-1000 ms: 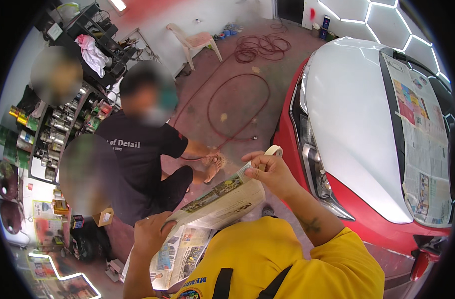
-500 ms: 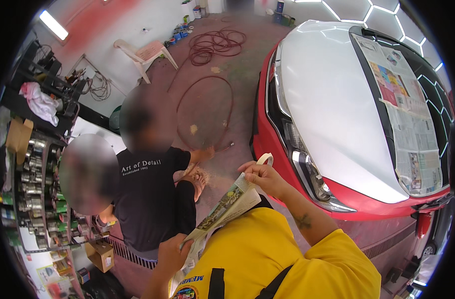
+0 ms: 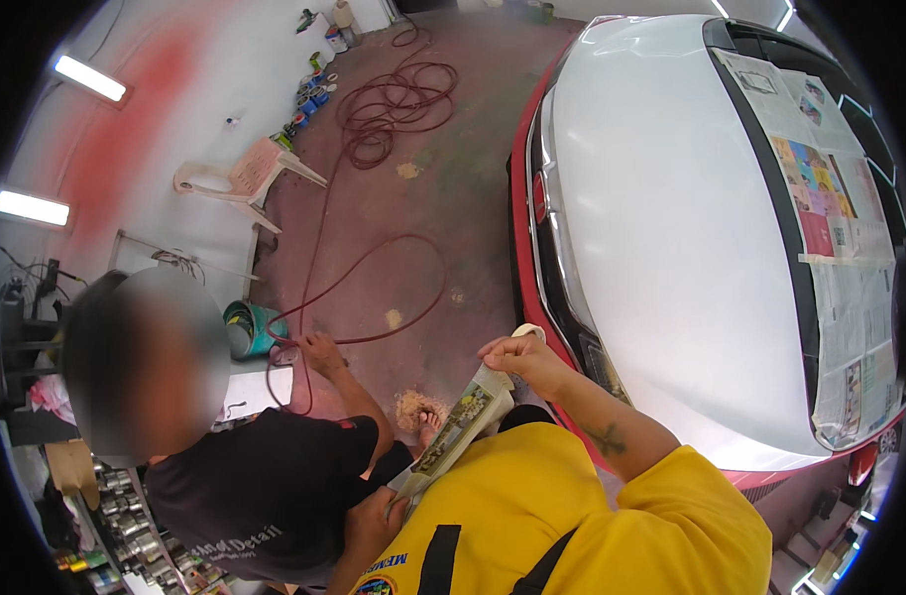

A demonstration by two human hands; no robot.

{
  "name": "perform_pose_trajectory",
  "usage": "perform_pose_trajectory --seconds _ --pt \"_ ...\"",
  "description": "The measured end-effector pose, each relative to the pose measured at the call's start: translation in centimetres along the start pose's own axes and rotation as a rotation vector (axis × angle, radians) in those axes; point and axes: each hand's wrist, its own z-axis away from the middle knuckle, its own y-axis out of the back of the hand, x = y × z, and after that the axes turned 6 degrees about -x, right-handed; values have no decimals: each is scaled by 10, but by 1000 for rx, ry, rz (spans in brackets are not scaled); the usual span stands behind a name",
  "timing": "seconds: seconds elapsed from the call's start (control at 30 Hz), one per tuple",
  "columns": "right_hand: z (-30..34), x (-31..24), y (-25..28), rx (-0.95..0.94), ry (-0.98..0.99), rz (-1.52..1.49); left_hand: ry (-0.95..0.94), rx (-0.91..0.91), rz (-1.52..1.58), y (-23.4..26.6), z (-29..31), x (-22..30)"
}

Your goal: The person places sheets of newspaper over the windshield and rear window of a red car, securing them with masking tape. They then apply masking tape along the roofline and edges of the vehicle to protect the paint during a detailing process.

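Observation:
A folded strip of newspaper (image 3: 455, 432) slants across in front of my yellow shirt. At its lower end my left hand (image 3: 372, 518) is closed around the paper. My right hand (image 3: 528, 367) pinches the upper end, and a roll of masking tape (image 3: 529, 332) sits at its fingers. The car's white bonnet (image 3: 661, 218) lies to my right, with the red front bumper beside it. More newspaper sheets (image 3: 849, 297) are taped over the windscreen.
At my left crouches a person in a black shirt (image 3: 265, 496), one hand on a dark red hose (image 3: 398, 104) that coils across the floor. A pink plastic chair (image 3: 250, 178), a green bucket (image 3: 255, 329) and shelves of cans (image 3: 131, 521) stand along the left.
My view has shifted, and the car and floor sit differently in it. The person in black has turned and now holds the hose. Both my hands keep hold of the newspaper.

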Motion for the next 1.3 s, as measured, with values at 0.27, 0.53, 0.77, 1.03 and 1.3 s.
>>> perform_pose_trajectory --seconds 0.27,0.53,0.77,1.03,1.3 --pt "-99 -78 7 77 167 159 12 33 -37 65 -105 -1" --pt "-122 -194 35 139 433 331 -187 76 -116 134 -229 11" --pt "-130 -255 104 -8 385 310 -388 10 -297 189 -322 30" --pt "-156 -309 114 44 398 291 -555 25 -451 248 -399 27" --pt "-222 -375 108 209 512 450 -544 -17 -480 339 -498 62"
